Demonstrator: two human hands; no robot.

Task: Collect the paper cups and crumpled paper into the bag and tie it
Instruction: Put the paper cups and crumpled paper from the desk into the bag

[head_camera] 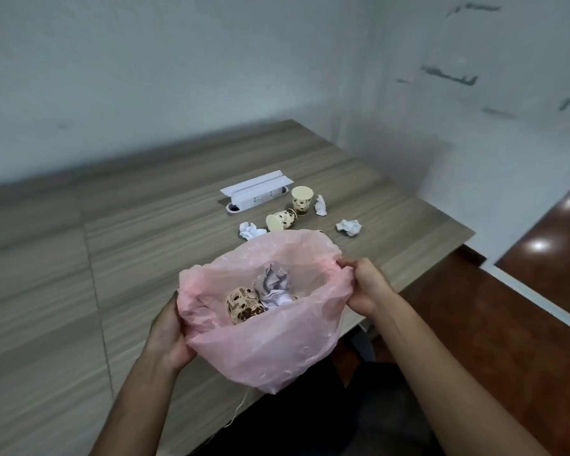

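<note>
A pink plastic bag (270, 350) hangs open over the table's near edge. My left hand (167, 337) grips its left rim and my right hand (364, 284) pinches its right rim. Inside lie a patterned paper cup (242, 304) and crumpled paper (273, 286). Beyond the bag, one paper cup (301, 200) stands upright and another cup (280, 220) lies on its side. Three crumpled paper balls rest on the table: one (250, 230) at the left, one (321, 205) beside the upright cup, one (349, 227) at the right.
A white power strip box (257, 192) sits set into the wooden table (112, 258) behind the cups. The table's right edge drops to a reddish-brown floor (507, 324). White walls stand behind and to the right.
</note>
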